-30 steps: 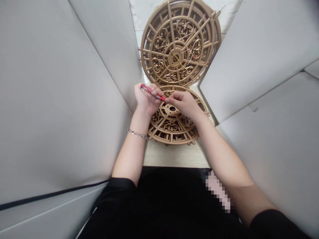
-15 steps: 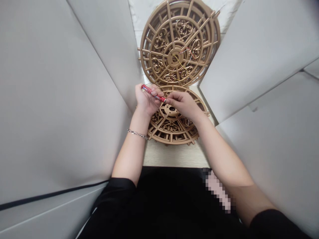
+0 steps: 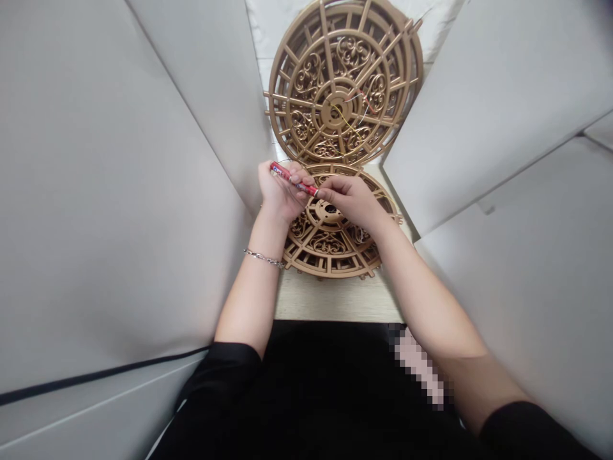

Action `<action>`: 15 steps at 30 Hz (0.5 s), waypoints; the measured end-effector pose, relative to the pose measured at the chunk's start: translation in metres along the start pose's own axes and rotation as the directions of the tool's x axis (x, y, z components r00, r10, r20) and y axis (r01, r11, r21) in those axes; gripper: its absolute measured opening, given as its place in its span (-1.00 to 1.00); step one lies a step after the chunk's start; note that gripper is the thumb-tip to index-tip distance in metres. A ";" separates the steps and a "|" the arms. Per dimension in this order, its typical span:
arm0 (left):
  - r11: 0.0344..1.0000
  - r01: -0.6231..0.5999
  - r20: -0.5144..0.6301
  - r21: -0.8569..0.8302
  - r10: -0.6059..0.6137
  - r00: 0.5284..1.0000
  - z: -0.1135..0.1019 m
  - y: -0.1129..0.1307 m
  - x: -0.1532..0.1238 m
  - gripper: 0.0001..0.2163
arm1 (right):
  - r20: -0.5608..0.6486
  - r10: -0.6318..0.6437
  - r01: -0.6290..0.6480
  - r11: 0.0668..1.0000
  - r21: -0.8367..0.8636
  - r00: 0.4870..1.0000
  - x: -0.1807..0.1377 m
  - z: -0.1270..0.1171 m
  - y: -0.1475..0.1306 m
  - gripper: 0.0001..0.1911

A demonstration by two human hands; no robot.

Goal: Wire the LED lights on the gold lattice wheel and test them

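Observation:
My left hand (image 3: 286, 193) is closed, palm up, around two red batteries (image 3: 281, 172) that appear lined up end to end, with printed lettering on them. The row slants down to the right. At its lower right end my right hand (image 3: 352, 199) pinches with thumb and forefinger, touching the tip; anything between those fingertips is too small to make out. A thin wire arcs near my left thumb. Below both hands lies a round gold openwork frame (image 3: 328, 243) with scrollwork and a central hub, partly covered by the hands.
Behind stands a taller stack of similar gold round frames (image 3: 335, 76), with thin yellow, red and white wires (image 3: 366, 102) over it. Pale panels rise close on the left (image 3: 119, 191) and right (image 3: 479, 115). The near frame rests on a light wooden surface (image 3: 335, 300).
Both hands hold nearly the same pose. The left end of the batteries has shifted very slightly up and to the left.

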State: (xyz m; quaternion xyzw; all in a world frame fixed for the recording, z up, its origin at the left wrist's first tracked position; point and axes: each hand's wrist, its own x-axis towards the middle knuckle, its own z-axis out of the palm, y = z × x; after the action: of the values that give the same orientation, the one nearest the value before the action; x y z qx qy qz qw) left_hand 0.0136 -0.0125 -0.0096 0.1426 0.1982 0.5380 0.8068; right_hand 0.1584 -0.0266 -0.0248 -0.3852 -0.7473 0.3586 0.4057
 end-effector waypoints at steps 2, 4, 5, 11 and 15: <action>1.000 0.011 0.004 0.004 -0.011 1.000 0.000 0.001 0.000 -0.65 | -0.010 0.018 -0.018 1.000 0.006 1.000 0.000 0.000 0.000 -0.80; 1.000 0.019 -0.007 -0.003 -0.020 1.000 0.000 0.002 -0.001 -0.65 | -0.021 0.042 -0.041 0.999 0.016 0.999 0.000 0.000 0.000 -0.80; 1.000 0.024 -0.008 -0.004 -0.024 1.000 0.000 0.002 -0.001 -0.65 | -0.024 0.052 -0.052 0.998 0.024 0.998 0.000 0.000 0.000 -0.80; 0.999 0.050 0.022 0.012 -0.050 0.998 -0.004 0.003 0.001 -0.66 | -0.024 0.071 -0.070 0.997 0.031 0.997 0.000 -0.001 0.002 -0.82; 0.998 0.054 0.041 0.022 -0.055 0.998 -0.007 0.004 0.004 -0.68 | -0.019 0.073 -0.073 0.997 -0.001 0.997 0.000 -0.001 0.003 -0.83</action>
State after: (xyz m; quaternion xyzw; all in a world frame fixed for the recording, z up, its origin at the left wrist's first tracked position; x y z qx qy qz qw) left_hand 0.0087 -0.0077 -0.0143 0.1568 0.1910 0.5104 0.8236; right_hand 0.1606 -0.0244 -0.0271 -0.4158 -0.7292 0.3690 0.3990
